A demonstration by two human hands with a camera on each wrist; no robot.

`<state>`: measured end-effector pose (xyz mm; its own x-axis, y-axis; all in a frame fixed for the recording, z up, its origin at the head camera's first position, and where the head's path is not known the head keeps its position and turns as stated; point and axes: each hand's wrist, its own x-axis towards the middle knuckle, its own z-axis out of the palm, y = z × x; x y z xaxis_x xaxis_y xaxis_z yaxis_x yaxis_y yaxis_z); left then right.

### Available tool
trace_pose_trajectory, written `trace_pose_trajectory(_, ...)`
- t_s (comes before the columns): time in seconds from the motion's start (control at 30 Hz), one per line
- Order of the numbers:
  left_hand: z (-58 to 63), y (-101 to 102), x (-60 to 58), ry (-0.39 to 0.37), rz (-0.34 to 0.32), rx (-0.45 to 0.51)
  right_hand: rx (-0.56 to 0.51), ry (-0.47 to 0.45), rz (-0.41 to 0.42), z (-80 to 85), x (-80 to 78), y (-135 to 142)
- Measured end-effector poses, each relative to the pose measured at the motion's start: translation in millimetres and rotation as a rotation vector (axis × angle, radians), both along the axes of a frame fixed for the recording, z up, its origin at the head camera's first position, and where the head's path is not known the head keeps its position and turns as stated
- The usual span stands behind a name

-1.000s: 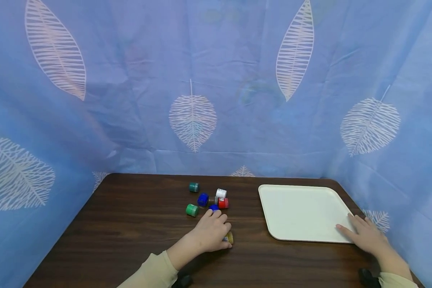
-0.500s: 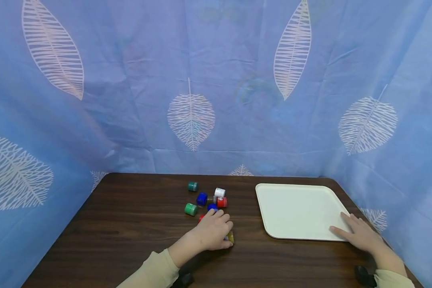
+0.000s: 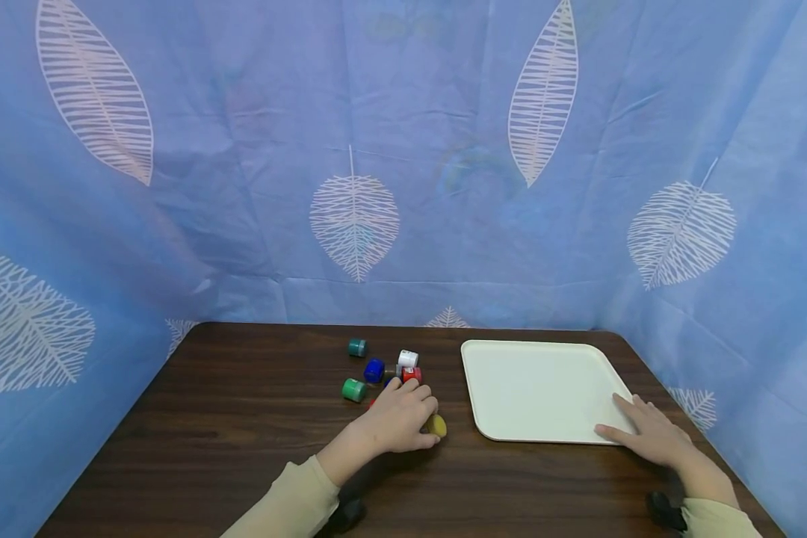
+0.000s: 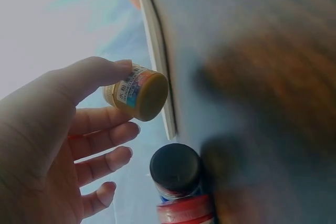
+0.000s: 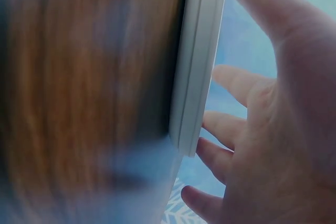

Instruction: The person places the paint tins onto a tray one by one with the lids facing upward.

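Note:
My left hand (image 3: pixel 398 420) pinches a small yellow paint jar (image 4: pixel 139 94) between thumb and index finger; the other fingers are spread below it. In the left wrist view the jar is tilted, its lid towards the camera and a printed label on its side. Under that hand, a dark-lidded jar (image 4: pixel 176 169) and a red-lidded jar (image 4: pixel 186 211) are close together. My right hand (image 3: pixel 655 435) touches the near right corner of a shallow white tray (image 3: pixel 538 388), with its fingers extended. In the right wrist view the tray's rim (image 5: pixel 197 66) is beside the fingertips.
Beyond the left hand lie several more jars: teal (image 3: pixel 357 347), blue (image 3: pixel 373 370), green (image 3: pixel 353 389), white (image 3: pixel 408 359) and red (image 3: pixel 412 374). They are on a dark wood-grain table (image 3: pixel 195 426). A blue leaf-print cloth (image 3: pixel 262 187) hangs behind it.
The left hand has raised the yellow jar slightly and turned it so that its lid shows. The tray and the right hand have shifted left, nearer to the jars. The view has drifted slightly.

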<state>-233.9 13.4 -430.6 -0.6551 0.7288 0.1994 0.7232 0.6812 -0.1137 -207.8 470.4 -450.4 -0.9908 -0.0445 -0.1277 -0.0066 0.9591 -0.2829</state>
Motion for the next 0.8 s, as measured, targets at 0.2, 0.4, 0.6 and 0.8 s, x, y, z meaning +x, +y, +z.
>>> trace_pose_trajectory(0.2,5.6,3,-6.1,-0.002,0.006,0.049,0.06,0.059,0.04,-1.0,0.3,-10)
trace_pose_trajectory(0.4,11.5,10,-12.7,0.0,0.021,0.094,0.052,0.075,0.075,-4.5,-1.1,-19)
trace_pose_trajectory(0.6,22.2,22,-18.2,-0.022,0.04,0.174,0.075,0.078,0.079,-2.5,-1.8,-27)
trace_pose_trajectory(0.8,30.2,35,-24.1,-0.011,0.064,0.242,0.106,0.093,0.073,-1.2,-1.0,-34)
